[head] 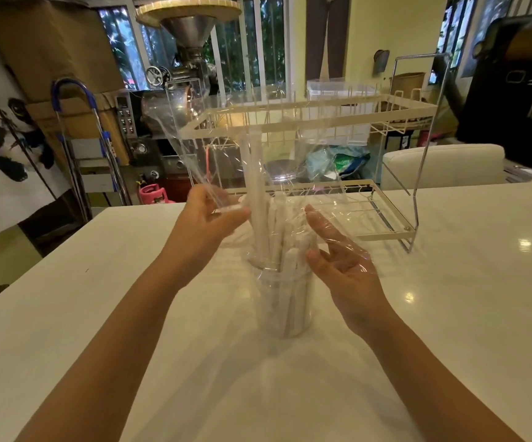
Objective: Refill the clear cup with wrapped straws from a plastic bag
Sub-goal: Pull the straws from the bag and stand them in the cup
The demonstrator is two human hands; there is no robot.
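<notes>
A clear cup (pixel 285 306) stands upright on the white table, filled with white paper-wrapped straws (pixel 277 237) that stick up past its rim. A clear plastic bag (pixel 258 132) is stretched upward over the straws, mouth down around them. One tall straw reaches high inside the bag. My left hand (pixel 207 218) pinches the bag's left side just left of the straws. My right hand (pixel 341 260) is to the right of the straws, fingers spread, with a fold of the bag draped over it.
A cream wire rack (pixel 386 218) with a metal frame stands on the table (pixel 98 314) right behind the cup. Beyond the table edge are a cream chair back, a coffee machine and boxes. Bare table surface lies to both sides and in front.
</notes>
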